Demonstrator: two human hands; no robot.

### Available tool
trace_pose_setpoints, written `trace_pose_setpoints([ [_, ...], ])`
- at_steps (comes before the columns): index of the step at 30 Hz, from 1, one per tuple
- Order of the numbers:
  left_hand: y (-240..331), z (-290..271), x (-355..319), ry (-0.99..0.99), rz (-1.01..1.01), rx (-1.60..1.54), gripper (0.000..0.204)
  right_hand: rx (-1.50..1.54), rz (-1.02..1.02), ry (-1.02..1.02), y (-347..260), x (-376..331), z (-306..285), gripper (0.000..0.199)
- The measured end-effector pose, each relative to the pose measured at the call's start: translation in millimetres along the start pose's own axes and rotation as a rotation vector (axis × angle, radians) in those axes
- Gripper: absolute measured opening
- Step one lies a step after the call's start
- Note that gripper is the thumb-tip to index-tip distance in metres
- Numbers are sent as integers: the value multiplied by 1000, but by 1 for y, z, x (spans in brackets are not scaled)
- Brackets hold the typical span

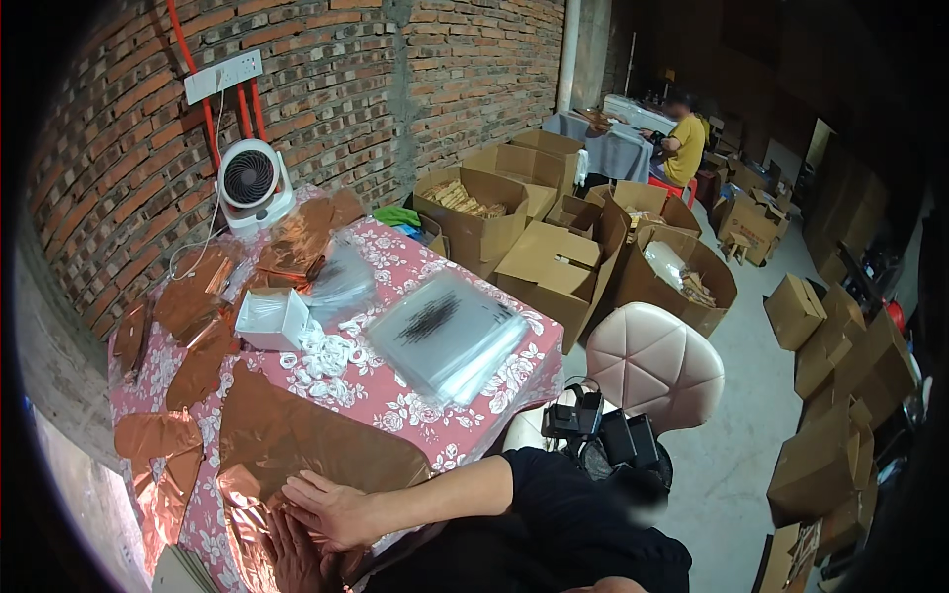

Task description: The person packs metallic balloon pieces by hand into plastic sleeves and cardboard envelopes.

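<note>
A large, flat copper-coloured foil piece (306, 435), looking like an uninflated foil balloon, lies on the near side of the table. My right hand (334, 506) rests on it palm down, fingers stretched out. Just below, partly covered by the right hand, my left hand (292, 555) also lies on the foil with its fingers extended. Another shaped copper foil piece (163, 450) hangs over the table's left edge. Beyond the hands are a small white box (272, 319), a heap of white coiled ribbon or tubing (328, 358) and a stack of clear plastic bags (450, 336).
The table has a pink floral cloth (395, 405). More folded copper foil (297, 242) and a white fan (252, 178) stand along the brick wall. A cream chair (652, 366) holds black equipment (603, 435). Cardboard boxes (549, 262) fill the back; a person in yellow (684, 148) sits far off.
</note>
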State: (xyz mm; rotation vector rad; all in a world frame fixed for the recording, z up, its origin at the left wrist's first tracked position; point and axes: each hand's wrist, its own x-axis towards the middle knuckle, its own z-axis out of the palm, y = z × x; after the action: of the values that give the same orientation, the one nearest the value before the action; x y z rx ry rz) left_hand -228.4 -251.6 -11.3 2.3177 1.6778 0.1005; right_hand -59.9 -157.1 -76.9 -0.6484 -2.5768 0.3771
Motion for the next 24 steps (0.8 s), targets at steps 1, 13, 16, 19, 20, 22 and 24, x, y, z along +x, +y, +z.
trace_pose_setpoints([
  [1,-3,3,0,-1,5,63,84,-2,1,-26,0,0,-1,90],
  [13,-36,24,-3,133,135,63,78,29,8,-10,-5,-3,-7,86],
  [16,-43,26,-6,183,192,-14,77,54,12,29,-4,-3,-5,85],
  [19,-53,36,-4,223,202,40,75,64,13,20,-5,-2,-4,86],
  [20,-55,40,-3,245,193,120,74,62,14,21,-5,-2,-3,86],
  [22,-56,40,-5,200,182,117,73,96,20,1,-4,-3,-3,87],
  [24,-54,38,-4,155,174,115,73,97,32,-9,-3,-3,-2,87],
])
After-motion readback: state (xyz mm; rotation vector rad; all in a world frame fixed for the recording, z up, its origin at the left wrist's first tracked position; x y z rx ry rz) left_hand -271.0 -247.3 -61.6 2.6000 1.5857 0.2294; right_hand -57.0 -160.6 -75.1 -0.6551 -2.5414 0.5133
